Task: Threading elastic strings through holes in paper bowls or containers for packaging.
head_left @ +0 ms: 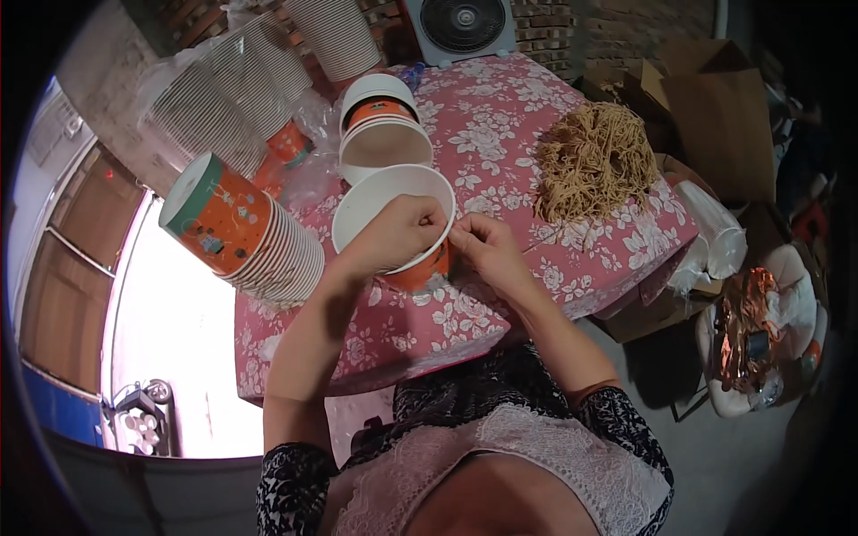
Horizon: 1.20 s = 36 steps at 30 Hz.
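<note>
A large paper bucket [365, 207], white inside and orange outside, stands tilted toward me near the front edge of the table. My left hand [409, 230] reaches over its mouth, fingers curled closed by the right side of the rim. Outside that same rim my right hand [487, 250] is closed in a pinch, thumb against fingertips. Whatever the fingertips hold is too small or hidden to make out. Just behind stand more paper buckets [386, 147], lying with their white mouths toward me. To the left leans a nested stack of orange and green buckets [241, 228].
A pink flowered cloth [483, 134] covers the table. On its right lies a heap of tan cord strands [597, 165]. Tall bagged stacks of white-rimmed buckets [206, 107] fill the back left. A fan [465, 27] stands behind, cardboard boxes [715, 125] and a loaded chair [764, 330] to the right.
</note>
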Available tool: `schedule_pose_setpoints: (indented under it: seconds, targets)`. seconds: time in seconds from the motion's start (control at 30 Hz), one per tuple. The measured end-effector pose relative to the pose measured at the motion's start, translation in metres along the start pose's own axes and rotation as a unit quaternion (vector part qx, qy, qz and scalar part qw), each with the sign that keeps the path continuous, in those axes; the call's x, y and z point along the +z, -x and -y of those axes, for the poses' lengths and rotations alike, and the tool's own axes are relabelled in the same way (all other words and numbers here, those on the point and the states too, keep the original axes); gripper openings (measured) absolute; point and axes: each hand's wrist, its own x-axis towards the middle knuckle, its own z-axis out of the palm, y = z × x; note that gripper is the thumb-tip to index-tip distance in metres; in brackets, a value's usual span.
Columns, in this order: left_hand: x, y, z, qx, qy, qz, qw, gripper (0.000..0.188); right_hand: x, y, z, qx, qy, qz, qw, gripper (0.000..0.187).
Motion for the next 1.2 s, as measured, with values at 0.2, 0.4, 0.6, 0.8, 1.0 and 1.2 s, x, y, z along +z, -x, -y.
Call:
schedule_pose_setpoints:
  seconds: [0.2,0.4,0.6,0.8,1.0,1.2]
  targets:
    - [-0.006,0.016,-0.011,0.039,-0.061,-0.089,0.993,0.007,-0.002,0.006,0.012,0.019,-0.017,-0.006,1.0,0.018]
    - [-0.026,0.091,-0.011,0.011,-0.014,-0.337,0.941,0.009,-0.027,0.015,0.009,0.039,-0.174,0.001,0.984,0.021]
    - [-0.02,0.157,0.045,-0.167,-0.114,-0.39,0.899,0.009,-0.025,0.028,0.02,-0.013,-0.175,0.051,0.983,0.039]
    - [0.017,0.16,0.036,-0.01,-0.478,-0.487,0.731,0.037,-0.029,0.04,0.02,-0.049,-0.163,0.091,0.981,0.044]
    - [0.089,0.126,-0.016,0.046,-0.001,-0.385,0.922,0.013,-0.029,0.05,0.027,-0.07,-0.195,0.13,0.97,0.044]
    - [0.093,0.068,-0.036,-0.064,0.223,-0.17,0.958,0.028,-0.022,0.063,0.031,-0.087,-0.163,0.157,0.97,0.049]
